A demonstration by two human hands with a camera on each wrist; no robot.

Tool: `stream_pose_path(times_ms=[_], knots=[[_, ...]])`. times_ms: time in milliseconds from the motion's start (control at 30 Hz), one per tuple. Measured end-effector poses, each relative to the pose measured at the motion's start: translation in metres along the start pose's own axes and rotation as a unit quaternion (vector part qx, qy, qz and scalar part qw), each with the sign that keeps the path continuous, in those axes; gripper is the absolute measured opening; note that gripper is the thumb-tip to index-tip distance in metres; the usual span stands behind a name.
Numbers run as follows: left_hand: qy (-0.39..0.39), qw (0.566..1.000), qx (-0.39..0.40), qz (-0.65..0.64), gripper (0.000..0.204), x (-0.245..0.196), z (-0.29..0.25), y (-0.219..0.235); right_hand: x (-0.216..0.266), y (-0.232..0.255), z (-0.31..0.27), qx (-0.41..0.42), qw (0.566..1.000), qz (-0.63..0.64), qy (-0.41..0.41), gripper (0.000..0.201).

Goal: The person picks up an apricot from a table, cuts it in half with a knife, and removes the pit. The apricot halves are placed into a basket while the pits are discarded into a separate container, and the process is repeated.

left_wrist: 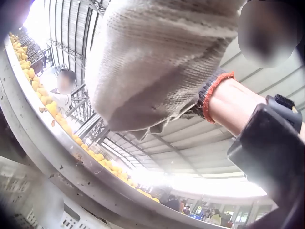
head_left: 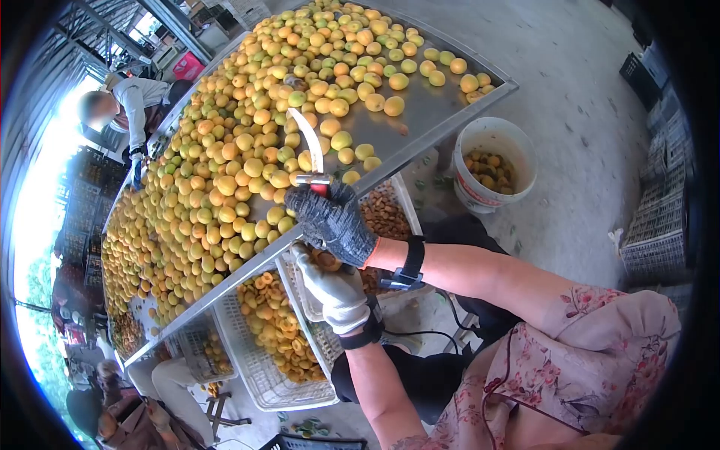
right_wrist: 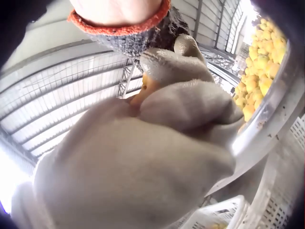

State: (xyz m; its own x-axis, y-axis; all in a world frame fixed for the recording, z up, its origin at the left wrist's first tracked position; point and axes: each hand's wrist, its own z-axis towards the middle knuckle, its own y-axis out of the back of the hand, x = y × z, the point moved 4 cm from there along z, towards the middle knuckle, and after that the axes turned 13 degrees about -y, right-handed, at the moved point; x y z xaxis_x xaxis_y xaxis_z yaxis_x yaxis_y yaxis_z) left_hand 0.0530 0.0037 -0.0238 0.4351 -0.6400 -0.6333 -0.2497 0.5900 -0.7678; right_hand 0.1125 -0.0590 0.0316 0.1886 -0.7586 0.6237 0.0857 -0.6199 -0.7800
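My right hand [head_left: 334, 221], in a grey glove with an orange cuff, grips the red handle of a knife [head_left: 311, 142]; its curved blade points up over the apricots. Just below it, my left hand [head_left: 335, 291] in a white glove holds a cut apricot [head_left: 327, 260] between its fingers. In the right wrist view the white-gloved left hand [right_wrist: 133, 157] curls around the orange fruit [right_wrist: 145, 89], close to the grey glove [right_wrist: 136, 42]. The left wrist view shows mainly the white glove [left_wrist: 157, 67], which hides the fruit.
A metal-edged table [head_left: 442, 127] bears many whole apricots. Under its edge stand a crate of apricot halves [head_left: 259, 386] and a crate of pits [head_left: 411, 206]. A white bucket [head_left: 474, 191] holds fruit. One person [head_left: 139, 105] works across the table; another [head_left: 135, 420] sits lower left.
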Motion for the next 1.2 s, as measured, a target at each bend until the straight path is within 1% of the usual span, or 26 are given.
stream_pose_path(times_ms=[67, 133, 167, 200, 233, 267, 300, 333, 367, 400, 467, 533, 600, 633, 700, 800, 833, 867, 900, 933, 1000, 1033, 1067, 1133, 1167, 1200], knots=[[-0.018, 1.000, -0.024, 0.002, 0.037, 0.000, 0.001, -0.003, -0.007, -0.002, -0.001, 0.045, 0.998, 0.009, -0.047, 0.019], [-0.017, 0.998, -0.051, 0.037, 0.036, -0.004, 0.004, -0.002, -0.012, -0.005, -0.001, -0.050, 0.994, 0.016, -0.092, 0.011], [0.046, 0.973, 0.192, -0.124, 0.037, -0.001, 0.012, 0.031, -0.024, 0.001, 0.011, 0.121, 0.951, 0.239, -0.153, 0.008], [0.045, 0.973, 0.190, -0.124, 0.037, -0.003, 0.010, 0.028, -0.023, 0.000, 0.012, 0.121, 0.951, 0.239, -0.154, 0.008], [0.028, 0.989, 0.087, 0.112, 0.036, -0.004, 0.009, 0.036, -0.024, 0.002, 0.012, 0.090, 0.948, 0.251, -0.175, 0.010], [0.010, 0.940, -0.021, 0.341, 0.035, -0.010, 0.005, 0.041, -0.022, 0.002, 0.011, 0.059, 0.943, 0.262, -0.195, 0.014], [0.011, 0.940, -0.021, 0.341, 0.035, -0.009, 0.004, 0.032, -0.025, 0.003, 0.007, -0.008, 0.936, 0.250, -0.247, 0.016], [0.037, 0.983, -0.034, 0.177, 0.034, -0.002, 0.004, 0.018, -0.027, 0.004, 0.005, -0.009, 0.936, 0.249, -0.248, 0.016], [0.062, 0.997, -0.045, 0.009, 0.033, 0.003, 0.005, 0.007, -0.029, 0.003, 0.004, 0.019, 0.946, 0.213, -0.243, 0.014], [0.064, 0.997, -0.042, 0.011, 0.033, 0.003, 0.005, 0.004, -0.028, 0.001, 0.004, 0.047, 0.954, 0.177, -0.237, 0.012], [0.040, 0.997, -0.030, 0.058, 0.036, 0.001, 0.004, 0.003, -0.032, 0.004, 0.009, 0.062, 0.943, 0.229, -0.233, 0.011], [0.075, 0.994, -0.032, 0.068, 0.034, 0.006, 0.010, 0.015, -0.024, 0.006, 0.013, -0.004, 0.975, 0.078, -0.209, 0.010], [-0.016, 0.955, -0.033, 0.295, 0.033, -0.004, 0.014, 0.021, -0.022, 0.009, 0.016, 0.020, 0.973, 0.064, -0.220, 0.010], [0.023, 0.966, -0.101, 0.238, 0.043, -0.005, 0.015, 0.027, -0.023, 0.016, 0.019, -0.003, 0.983, -0.038, -0.182, 0.011], [0.016, 0.971, -0.103, 0.215, 0.043, -0.018, 0.020, 0.021, -0.026, 0.030, 0.024, -0.031, 0.976, -0.208, -0.064, 0.017], [-0.010, 0.976, -0.081, 0.200, 0.043, -0.036, 0.029, 0.023, -0.023, 0.041, 0.024, -0.051, 0.959, -0.272, -0.057, 0.022], [-0.050, 0.965, -0.107, 0.234, 0.043, -0.045, 0.031, 0.027, -0.022, 0.047, 0.024, -0.064, 0.944, -0.305, -0.111, 0.023], [-0.089, 0.950, -0.134, 0.268, 0.042, -0.055, 0.032, 0.032, -0.007, 0.044, 0.018, -0.060, 0.945, -0.302, -0.111, 0.023], [-0.141, 0.933, -0.110, 0.312, 0.039, -0.073, 0.039, 0.038, 0.009, 0.038, 0.011, -0.059, 0.949, -0.280, -0.133, 0.023], [-0.093, 0.907, -0.119, 0.392, 0.042, -0.092, 0.036, 0.049, 0.020, 0.038, 0.009, -0.058, 0.952, -0.257, -0.154, 0.024], [-0.180, 0.724, -0.102, 0.658, 0.042, -0.118, 0.058, 0.070, 0.031, 0.044, 0.013, -0.060, 0.946, -0.284, -0.143, 0.025], [-0.140, 0.590, -0.087, 0.791, 0.050, -0.128, 0.066, 0.073, 0.038, 0.046, 0.013, -0.076, 0.944, -0.288, -0.142, 0.026], [-0.126, 0.525, -0.089, 0.837, 0.052, -0.133, 0.084, 0.079, 0.044, 0.048, 0.014, -0.091, 0.941, -0.293, -0.141, 0.026], [-0.141, 0.659, -0.061, 0.737, 0.055, -0.128, 0.124, 0.081, 0.051, 0.051, 0.012, -0.089, 0.948, -0.283, -0.114, 0.025], [-0.155, 0.687, -0.013, 0.710, 0.057, -0.120, 0.151, 0.085, 0.047, 0.057, 0.017, -0.076, 0.959, -0.256, -0.089, 0.024], [-0.140, 0.663, 0.020, 0.735, 0.057, -0.112, 0.164, 0.057, 0.050, 0.056, 0.020, -0.063, 0.969, -0.230, -0.063, 0.023]])
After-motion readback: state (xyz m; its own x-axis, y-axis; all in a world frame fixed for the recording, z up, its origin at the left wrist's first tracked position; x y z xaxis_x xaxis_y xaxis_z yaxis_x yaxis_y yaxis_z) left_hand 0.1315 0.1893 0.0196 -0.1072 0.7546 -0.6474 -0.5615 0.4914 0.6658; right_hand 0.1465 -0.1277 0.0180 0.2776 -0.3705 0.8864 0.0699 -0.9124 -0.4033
